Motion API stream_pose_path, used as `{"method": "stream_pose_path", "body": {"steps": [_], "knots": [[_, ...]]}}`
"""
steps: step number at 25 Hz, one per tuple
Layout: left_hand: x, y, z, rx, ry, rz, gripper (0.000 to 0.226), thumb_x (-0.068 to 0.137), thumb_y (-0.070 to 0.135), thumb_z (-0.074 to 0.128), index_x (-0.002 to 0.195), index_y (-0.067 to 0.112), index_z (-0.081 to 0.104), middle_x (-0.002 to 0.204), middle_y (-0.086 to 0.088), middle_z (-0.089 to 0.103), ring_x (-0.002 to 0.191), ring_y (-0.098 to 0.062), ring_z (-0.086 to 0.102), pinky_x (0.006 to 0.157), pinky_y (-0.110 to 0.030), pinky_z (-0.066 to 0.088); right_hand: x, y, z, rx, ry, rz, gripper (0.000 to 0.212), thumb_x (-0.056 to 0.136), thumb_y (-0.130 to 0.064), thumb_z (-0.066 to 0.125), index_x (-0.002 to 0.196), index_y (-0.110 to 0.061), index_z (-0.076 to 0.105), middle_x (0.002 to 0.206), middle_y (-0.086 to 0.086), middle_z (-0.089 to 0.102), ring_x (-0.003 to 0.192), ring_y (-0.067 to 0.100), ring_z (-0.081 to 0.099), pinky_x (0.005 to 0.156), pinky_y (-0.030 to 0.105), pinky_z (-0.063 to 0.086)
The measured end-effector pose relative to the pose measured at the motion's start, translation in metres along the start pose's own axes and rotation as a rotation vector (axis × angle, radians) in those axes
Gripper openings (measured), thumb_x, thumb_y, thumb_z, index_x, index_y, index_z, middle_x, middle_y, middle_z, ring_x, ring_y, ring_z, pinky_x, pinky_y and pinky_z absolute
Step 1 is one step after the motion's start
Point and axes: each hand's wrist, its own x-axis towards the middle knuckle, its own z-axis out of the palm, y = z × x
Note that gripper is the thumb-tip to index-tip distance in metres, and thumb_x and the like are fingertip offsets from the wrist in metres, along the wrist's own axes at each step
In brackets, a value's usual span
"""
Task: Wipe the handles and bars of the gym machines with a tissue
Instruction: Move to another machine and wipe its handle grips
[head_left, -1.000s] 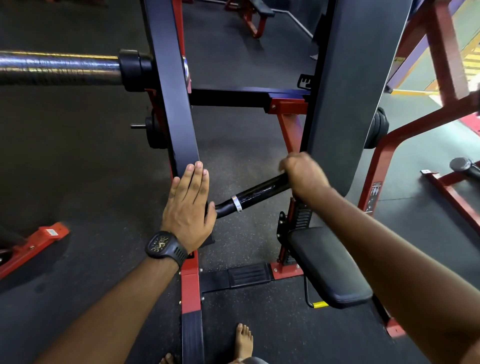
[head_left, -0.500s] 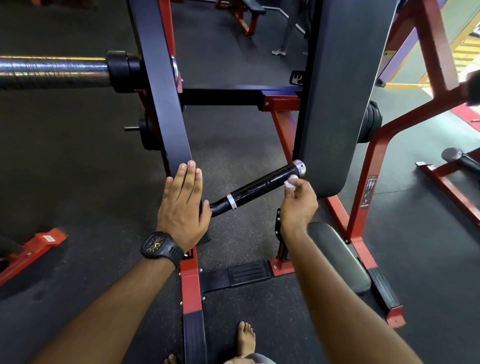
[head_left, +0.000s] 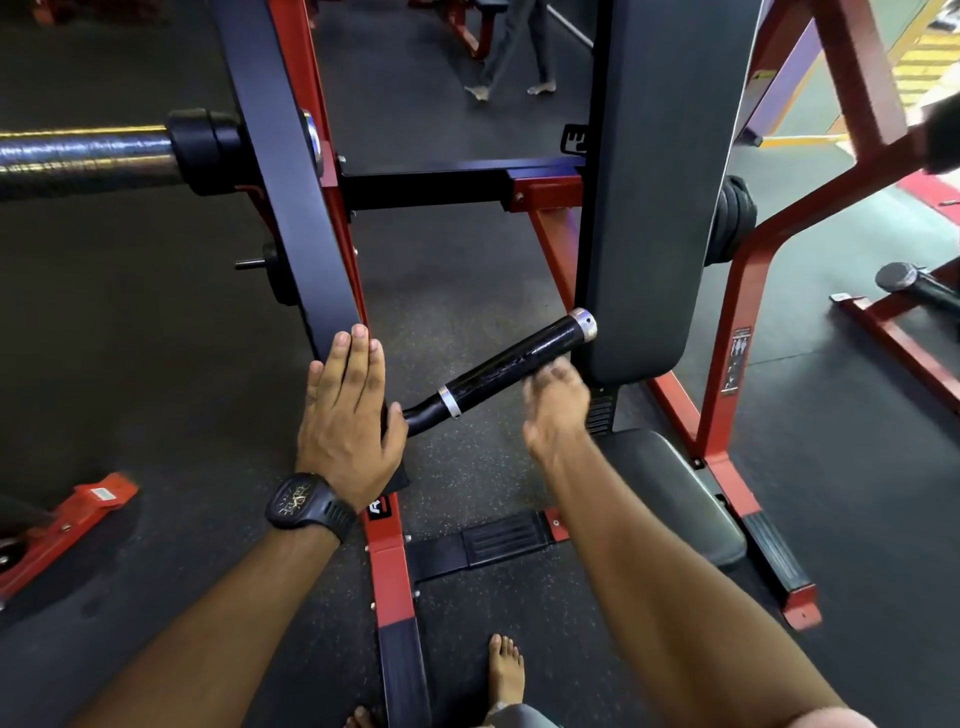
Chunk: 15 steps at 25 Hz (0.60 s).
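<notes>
Chrome bar (head_left: 78, 156) is seen far left, ending at the black upright (head_left: 280, 182). Left hand (head_left: 348, 415) is laid flat on the upright's lower end, fingers straight. Handle (head_left: 514, 364) is angled up-right from the upright's base, its capped tip just beside the pad's (head_left: 660, 182) lower edge. Open floor (head_left: 457, 270) is left above it, between upright and pad. Right hand (head_left: 556, 400) is blurred just under the handle's mid-length. Its grip cannot be told, and the tissue is not made out. Seat (head_left: 670, 493) is set below-right, red frame (head_left: 737, 312) beyond.
</notes>
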Motion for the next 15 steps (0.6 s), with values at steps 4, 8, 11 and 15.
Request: {"method": "stream_pose_path", "body": {"steps": [4,8,11,15], "knots": [[0.001,0.000,-0.001,0.005,0.010,0.014,0.071,0.087,0.030,0.039,0.150,-0.002,0.029,0.160,-0.017,0.022,0.150,-0.028,0.011,0.122,-0.034,-0.008,-0.008,0.002,0.000,0.106,-0.064,0.038,0.032,0.097,0.017,0.041,0.122,0.008,0.058,0.096,0.004,0.068,0.091,0.013,0.066,0.108,0.036,0.046],[0.001,-0.001,-0.003,-0.004,0.019,0.025,0.071,0.087,0.030,0.039,0.149,-0.002,0.030,0.159,-0.018,0.023,0.149,-0.028,0.012,0.121,-0.033,-0.009,-0.019,-0.001,0.000,0.027,-0.072,0.084,0.023,0.097,0.015,0.044,0.101,0.002,0.063,0.095,0.007,0.067,0.085,0.011,0.067,0.100,0.033,0.052],[0.000,-0.001,-0.001,-0.002,0.026,0.024,0.071,0.087,0.030,0.039,0.150,-0.002,0.029,0.159,-0.018,0.023,0.149,-0.029,0.013,0.122,-0.033,-0.010,-0.026,0.016,-0.001,0.023,-0.006,0.033,0.026,0.096,0.014,0.047,0.116,0.004,0.060,0.093,0.005,0.067,0.082,0.010,0.066,0.101,0.032,0.052],[0.001,-0.001,-0.002,0.005,0.017,0.017,0.072,0.087,0.030,0.039,0.150,-0.001,0.028,0.160,-0.017,0.022,0.149,-0.028,0.012,0.122,-0.033,-0.010,-0.030,0.023,0.005,0.059,0.015,0.075,0.023,0.095,0.015,0.049,0.104,-0.001,0.063,0.083,0.003,0.067,0.074,0.008,0.067,0.105,0.034,0.049]]}}
